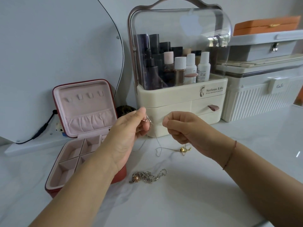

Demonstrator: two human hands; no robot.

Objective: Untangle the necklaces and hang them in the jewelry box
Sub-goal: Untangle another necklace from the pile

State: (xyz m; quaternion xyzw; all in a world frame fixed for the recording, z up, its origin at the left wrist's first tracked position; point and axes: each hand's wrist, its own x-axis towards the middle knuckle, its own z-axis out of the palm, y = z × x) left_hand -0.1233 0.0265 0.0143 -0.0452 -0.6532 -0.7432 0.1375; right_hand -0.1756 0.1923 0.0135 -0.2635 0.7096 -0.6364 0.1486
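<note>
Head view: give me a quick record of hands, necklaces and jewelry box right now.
left hand: raised, pinches thin chain
right hand: fingers curled, pinching the same chain
gold pendant: lying on table, just below right hand
chunky necklace: heaped on table, untouched
jewelry box: open, lid hooks empty

I see a white tabletop (196,194) with a glossy, marble-like sheen. On it is a jewelry box (91,104) whose red shell looks like smooth faux leather and whose lining is matt pink velvety cloth. A fine chain (158,144) is thin shiny metal with a polished gold pendant (182,149), a heavier chain (152,176) is bright silvery metal with a coppery, pearl-like bead (136,178), and the cosmetics organizer (172,99) behind has a clear glossy plastic hood over a matt cream plastic base.
</note>
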